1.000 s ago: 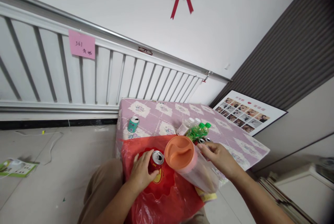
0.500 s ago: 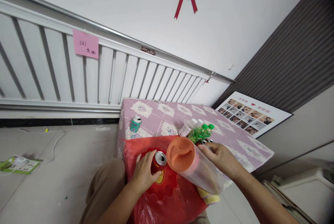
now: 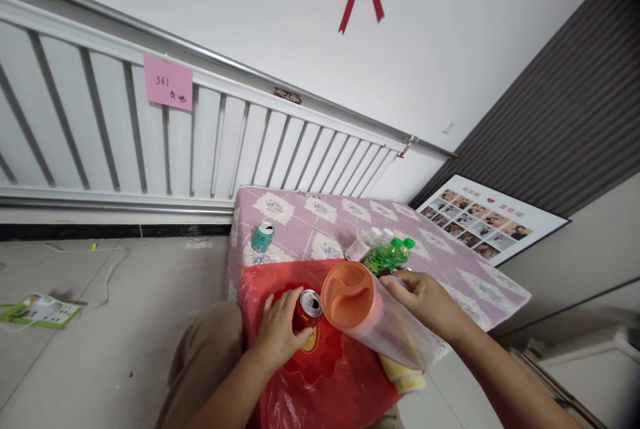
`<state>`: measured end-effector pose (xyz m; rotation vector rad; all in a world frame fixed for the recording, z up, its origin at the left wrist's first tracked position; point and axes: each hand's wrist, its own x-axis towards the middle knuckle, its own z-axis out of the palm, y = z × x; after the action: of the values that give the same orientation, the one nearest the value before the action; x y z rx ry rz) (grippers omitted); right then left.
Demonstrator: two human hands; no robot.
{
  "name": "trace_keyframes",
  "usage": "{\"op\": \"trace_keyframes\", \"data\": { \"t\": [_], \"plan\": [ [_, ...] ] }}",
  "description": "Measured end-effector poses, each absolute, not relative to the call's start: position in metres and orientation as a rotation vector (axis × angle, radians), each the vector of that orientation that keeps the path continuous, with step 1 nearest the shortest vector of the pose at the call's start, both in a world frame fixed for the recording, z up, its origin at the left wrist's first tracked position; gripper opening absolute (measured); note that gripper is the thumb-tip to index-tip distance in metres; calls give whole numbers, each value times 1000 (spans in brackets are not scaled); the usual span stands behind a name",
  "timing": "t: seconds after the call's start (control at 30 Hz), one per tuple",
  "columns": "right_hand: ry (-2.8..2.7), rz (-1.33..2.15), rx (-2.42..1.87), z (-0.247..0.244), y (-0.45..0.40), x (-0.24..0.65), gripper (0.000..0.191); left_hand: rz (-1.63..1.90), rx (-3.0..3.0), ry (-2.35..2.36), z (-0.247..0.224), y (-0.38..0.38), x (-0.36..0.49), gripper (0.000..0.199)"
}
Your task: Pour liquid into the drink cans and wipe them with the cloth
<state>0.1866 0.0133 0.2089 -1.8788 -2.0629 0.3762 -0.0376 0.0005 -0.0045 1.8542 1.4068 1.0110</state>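
My left hand (image 3: 281, 327) is wrapped round a red drink can (image 3: 309, 307) with an opened top. The can is upright over the red plastic sheet (image 3: 350, 382), where a darker red scalloped shape shows beneath. Just right of it is a clear plastic jug (image 3: 400, 332) with an orange lid (image 3: 349, 295), appearing tilted. My right hand (image 3: 415, 295) is at the jug's far right side, fingers curled in; what they hold, if anything, is hidden. Beyond it are green-capped bottles (image 3: 393, 252), white-capped bottles (image 3: 367, 242) and partly covered can tops.
A teal can (image 3: 263, 237) stands at the left of the table with a purple patterned cloth (image 3: 320, 209). A yellow cloth (image 3: 407, 375) lies under the jug. Behind runs a white radiator (image 3: 280, 142); a photo board (image 3: 490, 219) leans at right. A power strip (image 3: 43, 311) lies on the floor.
The view has shifted slightly, moving the scene a little to the right. My right hand covers more of the cans behind the jug. My left hand stays round the red can.
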Motion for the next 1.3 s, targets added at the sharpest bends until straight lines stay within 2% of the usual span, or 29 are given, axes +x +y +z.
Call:
{"op": "trace_keyframes", "data": {
  "t": [0.83, 1.3],
  "plan": [
    [-2133, 331, -1952, 212, 15, 177, 42, 1022, 1844, 1395, -9, 2, -37, 77],
    [-2132, 267, -1825, 222, 14, 168, 41, 1043, 1836, 1385, -7, 2, -38, 76]
  ]
}}
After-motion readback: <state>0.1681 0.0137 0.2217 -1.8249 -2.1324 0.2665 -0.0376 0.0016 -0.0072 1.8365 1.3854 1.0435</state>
